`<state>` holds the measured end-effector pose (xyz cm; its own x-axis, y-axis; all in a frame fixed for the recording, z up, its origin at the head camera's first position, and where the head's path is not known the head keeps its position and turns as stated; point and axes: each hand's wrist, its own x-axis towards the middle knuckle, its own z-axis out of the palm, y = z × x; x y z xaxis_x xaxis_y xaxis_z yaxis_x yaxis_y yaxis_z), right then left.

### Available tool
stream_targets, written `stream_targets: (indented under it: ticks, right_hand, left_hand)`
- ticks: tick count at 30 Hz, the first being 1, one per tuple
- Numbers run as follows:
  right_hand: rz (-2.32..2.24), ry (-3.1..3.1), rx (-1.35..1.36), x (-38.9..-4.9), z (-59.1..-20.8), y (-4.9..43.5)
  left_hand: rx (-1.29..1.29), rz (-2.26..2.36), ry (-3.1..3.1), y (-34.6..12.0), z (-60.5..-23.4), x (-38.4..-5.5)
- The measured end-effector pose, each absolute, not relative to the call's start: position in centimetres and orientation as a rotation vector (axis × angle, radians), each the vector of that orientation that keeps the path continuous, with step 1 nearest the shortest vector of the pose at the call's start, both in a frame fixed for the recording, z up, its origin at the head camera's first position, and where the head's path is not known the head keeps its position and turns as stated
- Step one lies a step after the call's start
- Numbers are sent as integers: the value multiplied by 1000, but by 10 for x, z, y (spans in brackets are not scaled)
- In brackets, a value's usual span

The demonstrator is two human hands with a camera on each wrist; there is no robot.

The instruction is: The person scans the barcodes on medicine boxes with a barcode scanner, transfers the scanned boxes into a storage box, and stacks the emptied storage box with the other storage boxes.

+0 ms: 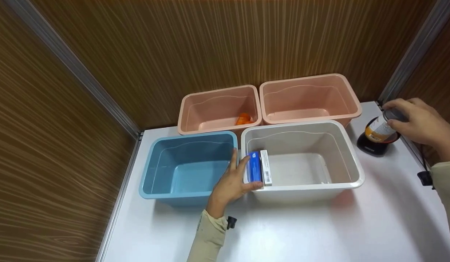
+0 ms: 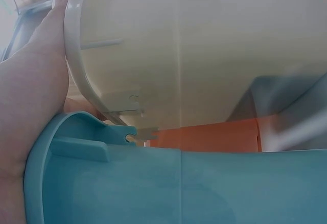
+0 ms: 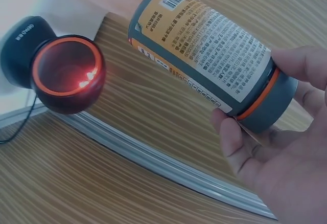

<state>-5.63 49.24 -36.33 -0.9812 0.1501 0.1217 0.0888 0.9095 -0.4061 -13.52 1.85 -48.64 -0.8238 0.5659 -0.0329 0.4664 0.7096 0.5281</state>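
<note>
At the right, my right hand [image 1: 418, 122] grips a bottle [image 1: 379, 129] by its dark cap, tilted over a black scanner [image 1: 372, 145]. The right wrist view shows the bottle's label [image 3: 204, 45] with a barcode, apart from the scanner's round face [image 3: 66, 68], which glows red. My left hand [image 1: 230, 183] rests on the near left corner of the white bin [image 1: 301, 187], fingers spread along the rim beside the blue bin [image 1: 188, 196]. Inside the white bin, a blue box [image 1: 254, 166] and a white box [image 1: 265, 167] stand side by side by the left wall.
Two pink bins stand behind: the left one [image 1: 217, 91] holds an orange item [image 1: 244, 119], the right one [image 1: 308, 80] touches its side. Wood-grained panels [image 1: 210, 43] enclose the white table [image 1: 283, 233]. A cable [image 3: 20, 127] runs from the scanner.
</note>
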Motion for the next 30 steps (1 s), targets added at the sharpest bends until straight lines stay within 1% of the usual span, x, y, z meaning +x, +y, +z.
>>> stream_targets:
  ticks: [13,30]
  right_hand:
    - [654,-2953,-119,-55,-395,510]
    - [621,-2953,-111,-53,-401,517]
  left_hand:
    - [860,814,2705,18,-488,-135]
    - [852,770,2727,18,-488,-136]
